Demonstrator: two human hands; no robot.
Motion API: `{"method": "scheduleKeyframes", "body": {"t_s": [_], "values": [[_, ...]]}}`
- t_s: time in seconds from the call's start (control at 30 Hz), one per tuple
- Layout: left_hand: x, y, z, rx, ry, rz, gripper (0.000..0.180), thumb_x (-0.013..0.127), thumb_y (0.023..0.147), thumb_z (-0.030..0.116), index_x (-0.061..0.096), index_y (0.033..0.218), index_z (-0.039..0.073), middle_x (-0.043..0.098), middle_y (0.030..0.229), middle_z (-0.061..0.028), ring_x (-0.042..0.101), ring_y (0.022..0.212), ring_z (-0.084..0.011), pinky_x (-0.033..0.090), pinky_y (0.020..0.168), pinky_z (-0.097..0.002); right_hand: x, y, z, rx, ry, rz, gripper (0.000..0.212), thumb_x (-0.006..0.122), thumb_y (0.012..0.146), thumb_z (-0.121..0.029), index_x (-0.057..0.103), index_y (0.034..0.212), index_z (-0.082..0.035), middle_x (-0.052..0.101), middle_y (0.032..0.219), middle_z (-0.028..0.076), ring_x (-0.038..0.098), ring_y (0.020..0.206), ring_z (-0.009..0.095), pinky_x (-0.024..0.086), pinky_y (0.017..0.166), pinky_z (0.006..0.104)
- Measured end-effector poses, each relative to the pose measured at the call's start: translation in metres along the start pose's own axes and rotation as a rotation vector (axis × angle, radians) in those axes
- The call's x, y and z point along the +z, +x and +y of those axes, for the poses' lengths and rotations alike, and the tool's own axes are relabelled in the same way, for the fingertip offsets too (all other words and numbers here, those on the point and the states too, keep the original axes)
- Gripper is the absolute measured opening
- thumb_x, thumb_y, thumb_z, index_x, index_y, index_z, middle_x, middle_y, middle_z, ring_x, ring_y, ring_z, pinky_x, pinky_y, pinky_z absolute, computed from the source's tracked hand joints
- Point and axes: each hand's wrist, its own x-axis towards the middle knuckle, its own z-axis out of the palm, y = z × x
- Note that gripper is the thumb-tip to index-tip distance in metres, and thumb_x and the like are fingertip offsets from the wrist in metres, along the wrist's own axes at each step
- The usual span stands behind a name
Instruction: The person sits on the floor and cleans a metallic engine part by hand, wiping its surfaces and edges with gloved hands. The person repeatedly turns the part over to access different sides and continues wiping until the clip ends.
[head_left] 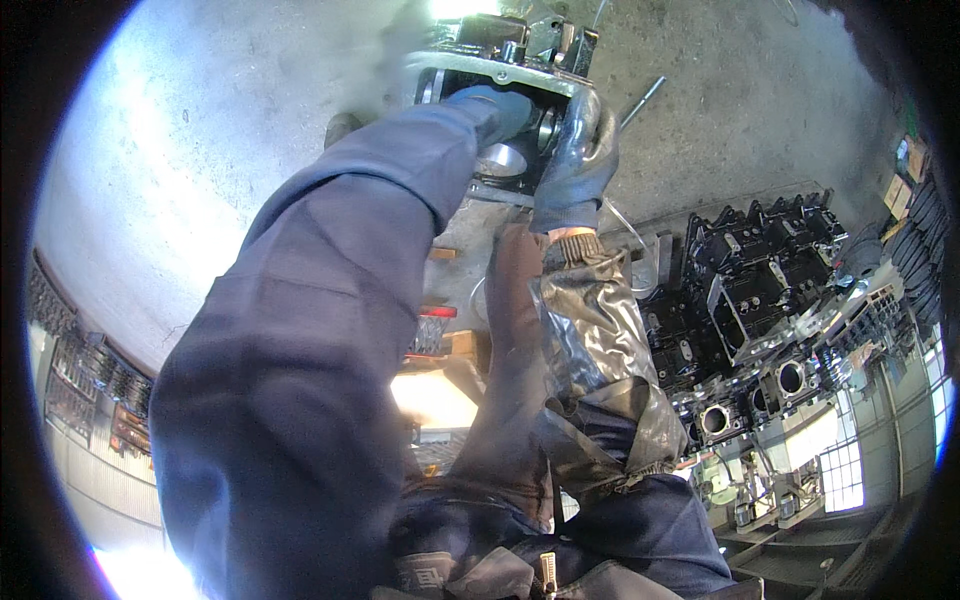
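Grey-gloved, reaching with the left hand (505,108) into the open black housing (502,73) — hiding the fingertips inside, so being unable to tell wide from narrow. Setting the right hand (578,160) against the housing's right edge, bending its fingers close together; being unable to tell whether gripping the edge. Seeing the housing sitting straight ahead, over the concrete floor (690,130), and a round metal part (502,160) showing inside it, below the left hand. Also seeing a rod (643,103) slanting just right of the housing, black castings (765,255) crowding well to its lower right — and a red-rimmed tray (432,330) lying below it.
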Motion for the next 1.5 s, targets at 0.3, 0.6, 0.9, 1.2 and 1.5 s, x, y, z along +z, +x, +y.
{"method": "scheduleKeyframes", "body": {"t_s": [0.3, 0.6, 0.9, 1.2, 1.5], "values": [[0.000, -0.009, -0.002, 0.059, -0.164, 0.033, 0.039, 0.060, 0.099, 0.033, 0.070, 0.132, 0.016, 0.069, 0.132, -0.0162, 0.066, 0.123, -0.0365, 0.050, 0.105, -0.0469, 0.002, 0.003, -0.002, -0.002, -0.059, 0.013, 0.047, 0.055, 0.107, -0.043, 0.066, 0.121, 0.000, 0.070, 0.112, 0.013, 0.064, 0.101, 0.020, 0.053, 0.090, 0.0353], [0.013, -0.001, -0.004, 0.026, -0.124, 0.134, 0.041, 0.060, 0.099, 0.037, 0.069, 0.134, 0.017, 0.071, 0.128, -0.0159, 0.066, 0.121, -0.0365, 0.049, 0.105, -0.0471, -0.002, -0.003, -0.002, 0.050, 0.048, -0.035, 0.052, 0.060, 0.106, -0.044, 0.060, 0.127, 0.004, 0.067, 0.119, 0.017, 0.065, 0.108, 0.023, 0.054, 0.094, 0.0376], [0.016, -0.014, -0.001, 0.022, -0.132, 0.456, 0.040, 0.059, 0.099, 0.037, 0.070, 0.131, 0.017, 0.073, 0.126, -0.0158, 0.066, 0.120, -0.0369, 0.049, 0.105, -0.0463, -0.003, 0.002, 0.003, 0.072, 0.032, -0.033, 0.048, 0.060, 0.106, -0.041, 0.061, 0.126, 0.002, 0.069, 0.114, 0.017, 0.066, 0.104, 0.023, 0.054, 0.092, 0.0382], [-0.016, -0.045, 0.010, -0.114, -0.007, 0.042, 0.034, 0.060, 0.097, 0.028, 0.075, 0.123, 0.011, 0.069, 0.132, -0.0182, 0.066, 0.122, -0.0352, 0.053, 0.102, -0.0438, 0.001, 0.001, -0.001, 0.052, 0.088, -0.007, 0.049, 0.062, 0.105, -0.043, 0.062, 0.123, 0.003, 0.067, 0.110, 0.014, 0.064, 0.091, 0.018, 0.056, 0.081, 0.0337], [-0.022, -0.071, 0.009, 0.002, -0.079, 0.236, 0.036, 0.061, 0.098, 0.031, 0.076, 0.119, 0.006, 0.071, 0.124, -0.0204, 0.070, 0.109, -0.0389, 0.056, 0.097, -0.0437, 0.002, -0.001, 0.002, -0.021, 0.055, -0.003, 0.046, 0.060, 0.106, -0.042, 0.063, 0.121, 0.001, 0.067, 0.111, 0.011, 0.063, 0.100, 0.018, 0.054, 0.088, 0.0339]]}}
